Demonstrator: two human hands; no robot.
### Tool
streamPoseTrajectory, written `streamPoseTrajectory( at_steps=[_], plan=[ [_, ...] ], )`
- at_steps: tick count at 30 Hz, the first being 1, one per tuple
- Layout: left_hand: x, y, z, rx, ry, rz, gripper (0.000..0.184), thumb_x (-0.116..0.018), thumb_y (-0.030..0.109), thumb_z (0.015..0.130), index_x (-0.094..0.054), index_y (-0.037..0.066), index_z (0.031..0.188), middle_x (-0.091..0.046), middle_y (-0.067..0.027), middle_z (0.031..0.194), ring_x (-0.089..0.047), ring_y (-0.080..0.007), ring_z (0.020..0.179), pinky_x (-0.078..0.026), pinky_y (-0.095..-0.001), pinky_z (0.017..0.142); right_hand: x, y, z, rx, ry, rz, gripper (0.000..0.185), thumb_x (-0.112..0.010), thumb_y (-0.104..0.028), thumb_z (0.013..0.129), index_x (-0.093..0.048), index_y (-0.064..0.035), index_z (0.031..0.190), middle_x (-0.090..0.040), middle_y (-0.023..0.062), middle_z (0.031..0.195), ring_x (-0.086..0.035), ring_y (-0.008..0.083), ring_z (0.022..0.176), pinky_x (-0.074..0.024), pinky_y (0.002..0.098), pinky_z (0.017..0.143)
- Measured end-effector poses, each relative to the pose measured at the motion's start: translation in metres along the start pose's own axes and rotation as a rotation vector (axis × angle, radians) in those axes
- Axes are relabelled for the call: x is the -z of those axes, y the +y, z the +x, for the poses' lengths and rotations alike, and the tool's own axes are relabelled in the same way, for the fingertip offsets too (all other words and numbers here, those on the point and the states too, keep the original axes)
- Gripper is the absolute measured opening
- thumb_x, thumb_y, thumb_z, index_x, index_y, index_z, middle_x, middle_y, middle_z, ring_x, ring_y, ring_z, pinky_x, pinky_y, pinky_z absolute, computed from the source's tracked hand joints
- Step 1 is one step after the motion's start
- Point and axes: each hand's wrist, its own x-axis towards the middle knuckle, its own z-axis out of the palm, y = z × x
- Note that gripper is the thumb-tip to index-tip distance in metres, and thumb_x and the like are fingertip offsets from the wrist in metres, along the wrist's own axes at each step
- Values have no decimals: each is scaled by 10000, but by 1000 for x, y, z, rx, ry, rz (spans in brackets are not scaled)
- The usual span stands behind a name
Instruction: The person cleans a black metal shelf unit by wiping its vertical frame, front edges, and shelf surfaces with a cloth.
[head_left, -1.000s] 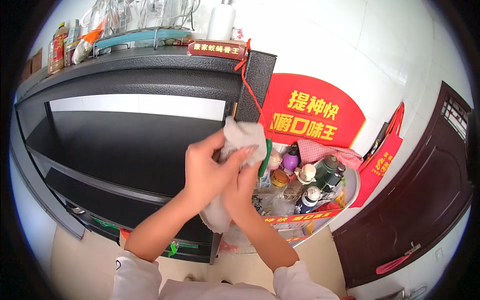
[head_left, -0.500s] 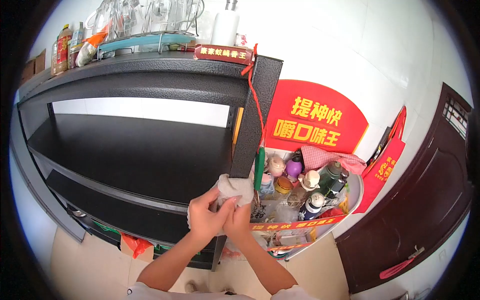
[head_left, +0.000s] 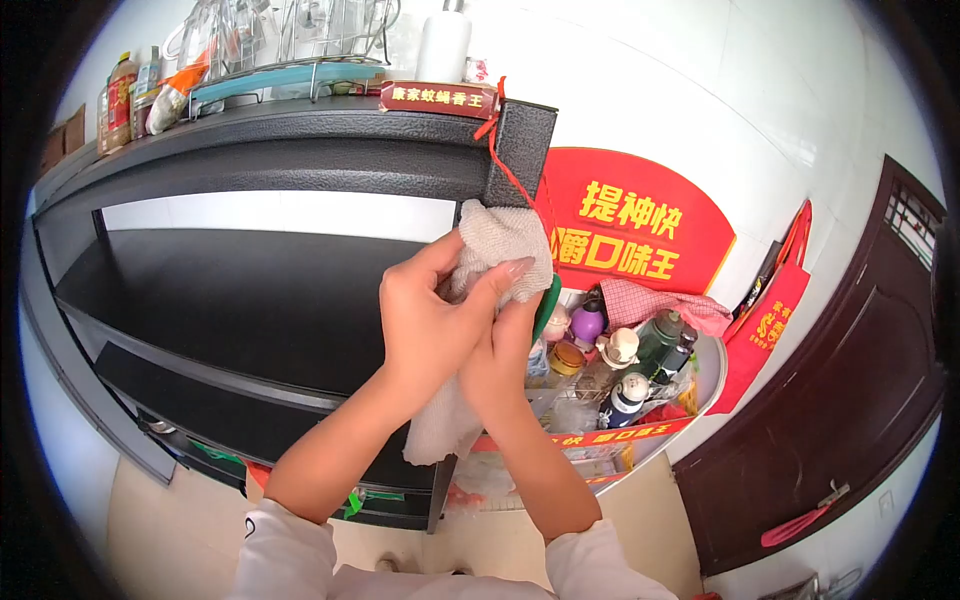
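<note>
A light grey cloth (head_left: 505, 238) covers part of the black shelf's front right post (head_left: 522, 155), below the top board. My left hand (head_left: 435, 315) grips the cloth from the left, thumb pressed across it. Close against it on the right, my right hand (head_left: 505, 355) is closed on the cloth too, its fingers mostly hidden. A loose end of the cloth hangs below my wrists. Beside the cloth on the right, part of a green object (head_left: 546, 306) shows under a red cord (head_left: 508, 172).
On the shelf top stand a glass rack (head_left: 290, 78), a white bottle (head_left: 444, 47) and several jars. To the right, a display stand (head_left: 640, 434) holds several bottles and cups. A dark door (head_left: 825, 390) is at far right.
Both hands have moved up the post with the cloth, from around the middle shelf level to just below the top board. More of the cloth now hangs down below them.
</note>
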Motion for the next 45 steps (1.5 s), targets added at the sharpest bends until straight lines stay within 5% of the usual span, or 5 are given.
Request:
streamPoseTrajectory(
  at_steps=[7,10,22,29,45],
  plan=[
    [19,-28,-55,233,-57,89,183,-691,30,823,-666,-24,996,-672,-12,826,-552,-14,702,-441,-178,576,13,17,-60,-294,-75,19,429,-504,-68,894,-384,64,1284,-538,271,1161,-537,431,1091,-396,436,946],
    [26,-60,-105,309,-57,40,253,-673,-14,816,-641,-55,1063,-685,-74,962,-606,-77,866,-498,-237,756,20,45,-109,-262,-106,32,390,-498,-89,907,-430,45,1267,-550,249,1158,-547,408,1083,-402,423,944],
    [14,-35,-72,221,-17,-96,328,-636,-54,821,-612,-55,1148,-682,-82,995,-620,-110,896,-504,-263,803,7,26,-73,-175,-38,98,351,-476,-87,932,-454,62,1249,-557,241,1174,-554,379,1093,-409,425,939],
    [1,9,5,80,4,-123,183,-688,47,844,-644,-37,1001,-671,-27,861,-562,-25,729,-448,-193,610,3,-16,26,65,-34,90,400,-484,-76,910,-388,99,1257,-496,309,1187,-502,456,1103,-393,457,935],
    [29,-69,-128,333,-12,-20,245,-670,1,831,-630,-49,1067,-681,-56,958,-604,-69,850,-484,-215,727,22,36,-114,-245,-208,-82,364,-491,-92,891,-481,50,1226,-503,263,1201,-508,435,1097,-387,472,938]
  ],
)
